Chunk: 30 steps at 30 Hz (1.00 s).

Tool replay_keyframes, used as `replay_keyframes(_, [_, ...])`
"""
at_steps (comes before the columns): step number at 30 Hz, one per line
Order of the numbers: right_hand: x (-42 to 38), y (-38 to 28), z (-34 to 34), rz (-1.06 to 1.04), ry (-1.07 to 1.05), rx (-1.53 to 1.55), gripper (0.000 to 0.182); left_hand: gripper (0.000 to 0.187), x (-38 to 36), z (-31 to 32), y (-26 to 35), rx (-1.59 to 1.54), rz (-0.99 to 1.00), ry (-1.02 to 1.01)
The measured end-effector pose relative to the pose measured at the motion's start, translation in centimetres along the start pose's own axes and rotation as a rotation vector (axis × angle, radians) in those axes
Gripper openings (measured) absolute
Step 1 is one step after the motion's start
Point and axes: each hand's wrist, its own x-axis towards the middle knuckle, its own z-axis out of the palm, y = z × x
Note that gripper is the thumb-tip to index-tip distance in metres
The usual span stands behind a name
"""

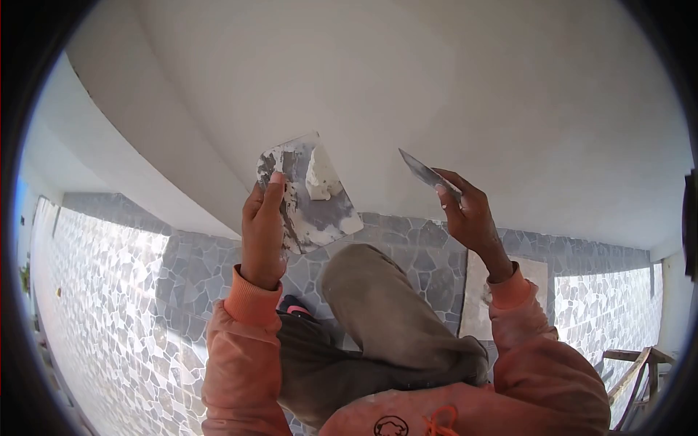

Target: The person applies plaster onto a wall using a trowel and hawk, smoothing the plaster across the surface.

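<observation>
My left hand (263,229) is closed on the edge of a flat plastering board (320,212), thumb on top. Its grey face is smeared with white plaster, and a thicker lump of plaster (320,174) sits near its upper right. To the right, my right hand (471,218) grips a putty knife (422,171), its thin metal blade seen nearly edge-on and pointing up and left. A gap separates the knife from the board. Both tools are held up in front of the pale wall (363,80).
A curved ledge (145,152) juts from the wall at left. Below lies a floor of irregular stone-pattern tiles (196,291). A pale flat panel (472,291) is on the floor beside my right forearm, and a wooden stand (640,363) is at the lower right.
</observation>
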Motion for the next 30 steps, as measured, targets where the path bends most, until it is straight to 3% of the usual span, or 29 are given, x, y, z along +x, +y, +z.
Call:
replay_keyframes(2, [0.8,-1.6,-0.1,-0.292,-0.007,0.013,0.04,0.024,-0.2,1.0,0.0,0.019,-0.005,0.036])
replay_keyframes(5, [1.9,-4.5,-0.5,-0.564,-0.118,-0.143,0.055,0.023,-0.1,1.2,-0.4,0.041,-0.004,0.038])
replay_keyframes(6, [2.2,-5.1,0.0,-0.6,-0.109,-0.1,0.063,0.023,-0.1,1.4,-0.5,0.038,0.002,0.033])
replay_keyframes(9, [3.0,-6.2,0.9,-0.692,-0.153,-0.166,0.063,0.024,-0.3,1.8,-0.4,0.044,0.011,0.032])
replay_keyframes(21, [4.3,-7.4,3.4,-0.8,-0.298,-0.363,0.05,0.024,-0.1,0.5,-1.0,0.077,0.067,0.079])
replay_keyframes(30, [8.2,-5.9,3.4,-0.818,-0.613,-0.202,0.049,0.024,0.7,0.5,-1.8,0.036,0.04,0.162])
